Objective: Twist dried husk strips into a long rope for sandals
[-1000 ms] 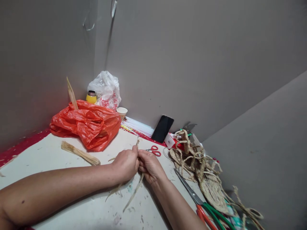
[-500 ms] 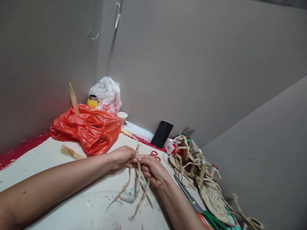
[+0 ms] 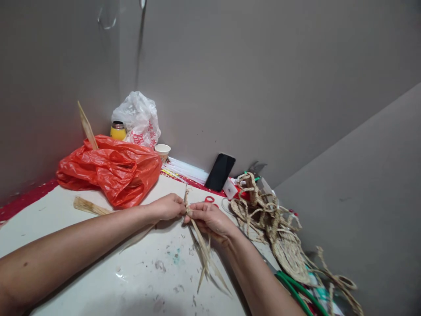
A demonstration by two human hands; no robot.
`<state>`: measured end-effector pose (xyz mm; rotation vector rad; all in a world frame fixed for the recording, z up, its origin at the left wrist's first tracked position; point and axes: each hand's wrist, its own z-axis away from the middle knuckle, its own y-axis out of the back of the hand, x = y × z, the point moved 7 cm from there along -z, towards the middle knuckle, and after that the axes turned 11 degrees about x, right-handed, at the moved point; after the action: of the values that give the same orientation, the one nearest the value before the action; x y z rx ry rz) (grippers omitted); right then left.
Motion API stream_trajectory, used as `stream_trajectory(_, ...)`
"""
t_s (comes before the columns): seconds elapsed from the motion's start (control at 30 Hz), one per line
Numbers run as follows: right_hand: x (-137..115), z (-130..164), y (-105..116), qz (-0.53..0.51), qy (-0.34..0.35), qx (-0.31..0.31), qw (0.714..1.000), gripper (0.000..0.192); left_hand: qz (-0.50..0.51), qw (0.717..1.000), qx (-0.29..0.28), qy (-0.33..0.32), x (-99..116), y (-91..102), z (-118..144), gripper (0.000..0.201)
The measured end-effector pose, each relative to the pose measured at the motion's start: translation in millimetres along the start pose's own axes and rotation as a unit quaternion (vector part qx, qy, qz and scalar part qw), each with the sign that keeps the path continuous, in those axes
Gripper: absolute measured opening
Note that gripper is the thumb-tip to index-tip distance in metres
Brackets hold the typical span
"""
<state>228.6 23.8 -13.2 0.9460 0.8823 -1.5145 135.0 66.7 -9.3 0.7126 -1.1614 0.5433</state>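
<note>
Both hands meet over the white tabletop [image 3: 98, 263] and pinch the same bunch of dry straw strips [image 3: 204, 254]. My left hand [image 3: 169, 207] grips the strips at their upper end, where a short braided tip sticks up. My right hand [image 3: 208, 217] holds them just beside it, fingertips touching the left hand's. The loose ends hang down and fan out onto the table below my right wrist. One strip trails left under my left forearm.
An orange plastic bag [image 3: 112, 169] with a stick poking out lies at the back left, with a white bag [image 3: 138, 116], yellow bottle [image 3: 117, 131] and paper cup [image 3: 162, 151] behind. A black phone [image 3: 220, 172] leans on the wall. Red scissors [image 3: 208, 199], braided straw pieces [image 3: 272, 224], green-handled shears [image 3: 296, 294] lie right. A straw bundle [image 3: 87, 205] lies left.
The hands rose off the table, then the strips gathered from a spread loop into one bunch hanging under my right hand. The view shifted slightly.
</note>
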Motion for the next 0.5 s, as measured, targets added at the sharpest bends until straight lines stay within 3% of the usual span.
stream_trajectory(0.13,-1.0,-0.9,1.9,0.056,0.022,0.009,0.998,0.016,-0.038,0.998,0.03,-0.031,-2.1,5.9,-5.1,0.014)
stream_trajectory(0.33,2.9,-6.9,5.8,0.12,0.064,0.028,0.99,0.012,-0.173,0.978,0.063,-0.101,4.4,11.5,-3.7,0.019)
stream_trajectory(0.5,1.6,-8.6,6.0,0.181,0.108,0.052,0.976,0.01,-0.175,0.98,0.065,-0.069,6.7,14.2,-3.4,0.018)
